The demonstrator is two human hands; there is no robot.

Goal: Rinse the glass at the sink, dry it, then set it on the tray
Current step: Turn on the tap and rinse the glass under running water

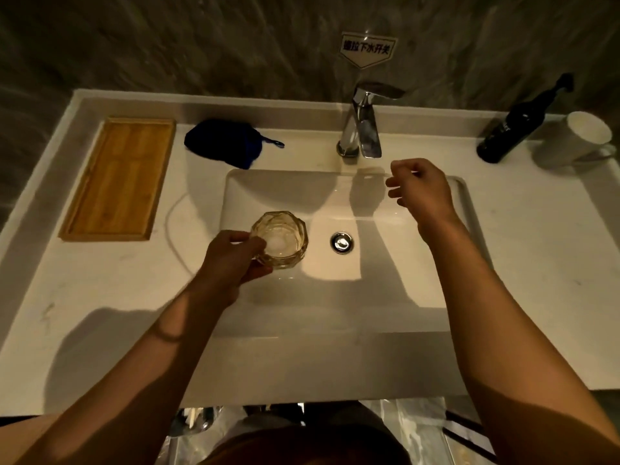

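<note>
My left hand (231, 260) grips a clear faceted glass (281, 238) by its side, mouth up, over the left part of the white sink basin (396, 286). My right hand (419, 189) hovers empty with loosely curled fingers over the basin's back right, just below and right of the chrome faucet (364, 125). No water runs from the spout. A wooden tray (120, 177) lies on the counter at the left. A dark blue cloth (223, 142) sits between the tray and the faucet.
The drain plug (342, 242) sits in the basin's middle. A dark bottle (513, 129) and a white mug (577, 139) stand at the counter's back right. A sign (367, 50) hangs on the wall above the faucet.
</note>
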